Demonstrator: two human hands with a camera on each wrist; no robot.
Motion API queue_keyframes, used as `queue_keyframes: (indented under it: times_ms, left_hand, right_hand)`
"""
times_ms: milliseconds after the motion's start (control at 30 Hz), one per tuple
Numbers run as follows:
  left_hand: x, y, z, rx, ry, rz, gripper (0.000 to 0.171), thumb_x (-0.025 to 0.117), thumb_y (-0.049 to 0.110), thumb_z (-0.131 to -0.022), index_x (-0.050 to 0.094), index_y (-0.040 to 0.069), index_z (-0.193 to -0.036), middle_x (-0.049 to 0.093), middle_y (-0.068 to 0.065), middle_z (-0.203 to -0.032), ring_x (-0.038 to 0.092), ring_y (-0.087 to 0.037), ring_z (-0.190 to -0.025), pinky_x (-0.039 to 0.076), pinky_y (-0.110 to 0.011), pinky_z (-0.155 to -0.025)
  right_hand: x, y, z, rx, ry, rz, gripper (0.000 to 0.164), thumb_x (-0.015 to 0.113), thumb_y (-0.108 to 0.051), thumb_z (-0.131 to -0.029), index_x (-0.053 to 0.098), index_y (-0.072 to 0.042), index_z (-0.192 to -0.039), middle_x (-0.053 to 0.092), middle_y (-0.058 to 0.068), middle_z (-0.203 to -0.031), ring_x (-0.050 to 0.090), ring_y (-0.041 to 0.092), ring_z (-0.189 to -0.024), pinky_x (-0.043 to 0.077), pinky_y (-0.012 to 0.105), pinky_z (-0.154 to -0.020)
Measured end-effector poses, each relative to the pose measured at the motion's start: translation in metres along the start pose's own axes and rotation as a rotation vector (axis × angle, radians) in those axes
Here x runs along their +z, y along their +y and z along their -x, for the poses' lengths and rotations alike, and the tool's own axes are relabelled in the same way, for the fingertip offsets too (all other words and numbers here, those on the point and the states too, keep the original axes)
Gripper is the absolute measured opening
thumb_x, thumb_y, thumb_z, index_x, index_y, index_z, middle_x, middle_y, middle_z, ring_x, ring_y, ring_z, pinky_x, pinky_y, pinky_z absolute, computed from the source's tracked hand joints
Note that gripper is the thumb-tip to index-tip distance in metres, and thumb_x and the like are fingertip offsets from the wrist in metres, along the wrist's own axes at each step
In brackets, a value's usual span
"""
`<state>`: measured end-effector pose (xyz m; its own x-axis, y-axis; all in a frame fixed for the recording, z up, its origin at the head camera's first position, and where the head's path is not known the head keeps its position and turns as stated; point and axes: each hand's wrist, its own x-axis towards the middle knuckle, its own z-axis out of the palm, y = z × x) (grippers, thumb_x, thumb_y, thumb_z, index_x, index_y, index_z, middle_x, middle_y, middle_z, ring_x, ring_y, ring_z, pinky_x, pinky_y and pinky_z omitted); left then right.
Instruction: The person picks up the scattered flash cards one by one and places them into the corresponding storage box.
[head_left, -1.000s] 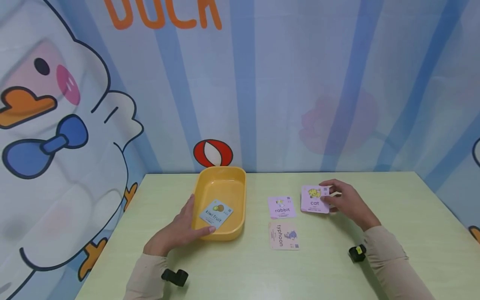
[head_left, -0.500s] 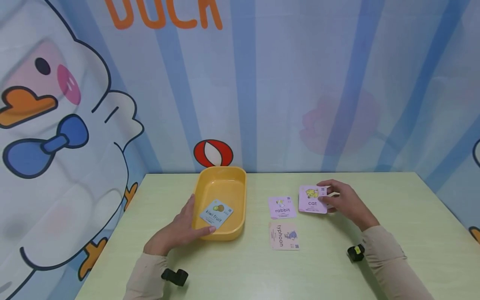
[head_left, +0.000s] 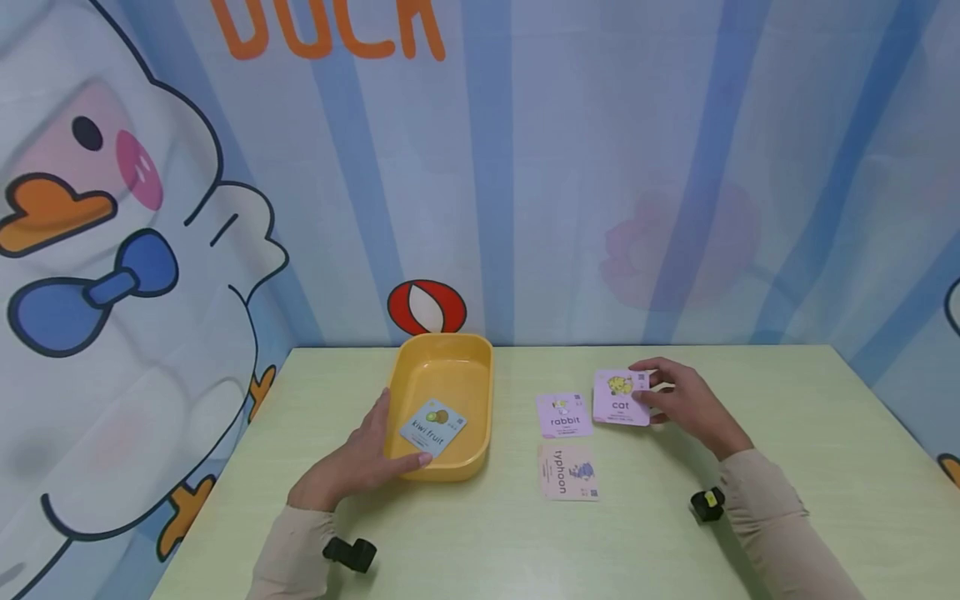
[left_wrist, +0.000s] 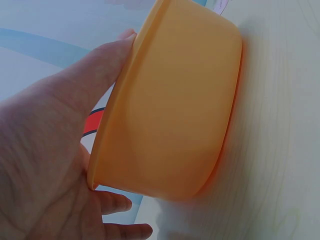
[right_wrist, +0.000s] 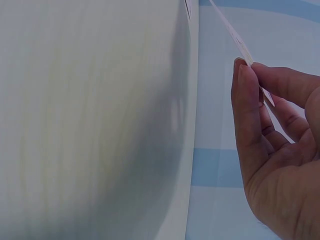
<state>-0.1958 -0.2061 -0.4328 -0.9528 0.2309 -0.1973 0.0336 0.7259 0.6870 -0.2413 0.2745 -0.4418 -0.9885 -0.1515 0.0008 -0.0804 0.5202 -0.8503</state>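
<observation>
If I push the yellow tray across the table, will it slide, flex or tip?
The yellow tray should slide rather than tip, since it sits broad and flat on the table. It looks fairly stiff: the rim shows no bend where the left grip touches it. Probably light too: only the kiwi fruit card shows inside.

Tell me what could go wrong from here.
The right grip pinches the square lilac cat card only by its right edge, so it might slip or swivel.
That card is close to the square lilac rabbit card and could land overlapping it.
The left grip rests on the rim of the oblong yellow plastic basin; pressing down might tip it.
</observation>
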Motion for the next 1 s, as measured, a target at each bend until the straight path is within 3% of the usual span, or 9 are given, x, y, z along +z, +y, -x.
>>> queue_keyframes:
  times_ms: [233, 533, 1000]
  left_hand:
    - [-0.002, 0.000, 0.001, -0.003, -0.004, -0.014, 0.126, 0.077, 0.059, -0.082, -0.008, 0.012, -0.162, 0.015, -0.017, -0.166, 0.030, -0.037, -0.142, 0.028, -0.064, -0.117]
    - [0.001, -0.002, -0.003, 0.012, 0.008, -0.011, 0.122, 0.077, 0.058, -0.082, -0.004, 0.016, -0.163, 0.023, -0.013, -0.163, 0.032, -0.033, -0.140, 0.028, -0.062, -0.118]
    - [0.001, -0.002, -0.004, -0.001, 0.001, -0.007, 0.124, 0.077, 0.059, -0.081, -0.004, 0.016, -0.163, 0.017, -0.013, -0.166, 0.029, -0.035, -0.144, 0.028, -0.063, -0.118]
  right_hand:
    - [0.003, -0.003, -0.003, -0.006, -0.003, -0.002, 0.044, 0.067, -0.012, -0.099, 0.054, -0.007, -0.141, 0.053, 0.020, -0.115, 0.064, 0.029, -0.097, 0.062, 0.034, -0.071]
    - [0.006, -0.008, -0.006, 0.001, -0.006, 0.005, 0.044, 0.067, -0.012, -0.099, 0.055, -0.007, -0.141, 0.053, 0.020, -0.115, 0.063, 0.030, -0.098, 0.062, 0.035, -0.071]
    - [0.012, -0.014, -0.008, -0.018, -0.019, -0.017, 0.045, 0.067, -0.013, -0.099, 0.055, -0.007, -0.141, 0.053, 0.020, -0.115, 0.064, 0.029, -0.097, 0.062, 0.035, -0.071]
